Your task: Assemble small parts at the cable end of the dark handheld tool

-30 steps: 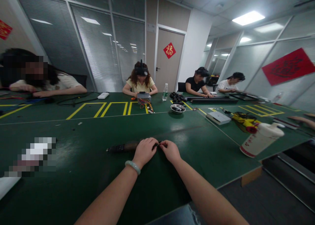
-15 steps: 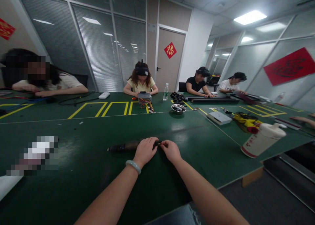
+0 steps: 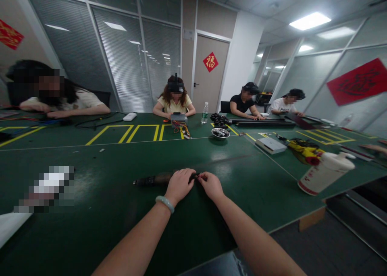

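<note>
Okay, dark rod-like tool [image 3: 153, 180] lies on the desk [image 3: 105, 203], centre frame; your left hand [image 3: 181, 183] curls over its right end, your right hand [image 3: 212, 185] pinches a tiny end piece [image 3: 196, 176] between fingers [image 3: 202, 177]; best brace left, pinch in line

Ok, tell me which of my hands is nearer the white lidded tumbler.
Right. Your right hand is to the left of the white lidded tumbler, apart from it; your left hand is farther left, over the dark cylindrical tool.
</note>
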A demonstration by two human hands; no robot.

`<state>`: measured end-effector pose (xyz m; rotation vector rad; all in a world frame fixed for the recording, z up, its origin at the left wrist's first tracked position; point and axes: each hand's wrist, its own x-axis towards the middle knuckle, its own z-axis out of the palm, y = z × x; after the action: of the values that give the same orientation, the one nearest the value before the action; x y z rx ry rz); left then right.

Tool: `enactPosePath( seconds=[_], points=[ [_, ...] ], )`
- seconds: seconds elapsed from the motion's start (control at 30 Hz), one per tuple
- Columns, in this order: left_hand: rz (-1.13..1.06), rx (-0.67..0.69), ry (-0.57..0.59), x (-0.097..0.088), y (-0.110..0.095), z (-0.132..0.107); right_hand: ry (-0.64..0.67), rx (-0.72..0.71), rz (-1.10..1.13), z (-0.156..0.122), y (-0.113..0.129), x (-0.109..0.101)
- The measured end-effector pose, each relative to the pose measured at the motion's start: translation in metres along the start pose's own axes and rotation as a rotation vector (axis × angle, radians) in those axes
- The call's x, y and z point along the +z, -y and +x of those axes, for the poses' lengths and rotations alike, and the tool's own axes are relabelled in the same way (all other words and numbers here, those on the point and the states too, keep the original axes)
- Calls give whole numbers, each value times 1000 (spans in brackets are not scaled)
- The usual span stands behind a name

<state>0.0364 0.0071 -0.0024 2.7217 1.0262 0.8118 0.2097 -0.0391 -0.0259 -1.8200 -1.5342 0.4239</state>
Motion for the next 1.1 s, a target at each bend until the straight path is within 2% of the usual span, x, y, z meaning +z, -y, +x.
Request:
enactPosePath(
  seconds=[0.2,0.47,0.7,1.1],
  points=[
    [-2,-26,32,2,1,1,2,2,-6,0,-1,0],
    [-1,40,15,-4,-1,0,4,-6,-5,0,-1,0],
    [-3,-24,38,-1,-1,2,5,-6,6,0,1,0],
    [-24,-14,63,-3,-1,1,6,1,-9,-1,1,-1]
  ],
)
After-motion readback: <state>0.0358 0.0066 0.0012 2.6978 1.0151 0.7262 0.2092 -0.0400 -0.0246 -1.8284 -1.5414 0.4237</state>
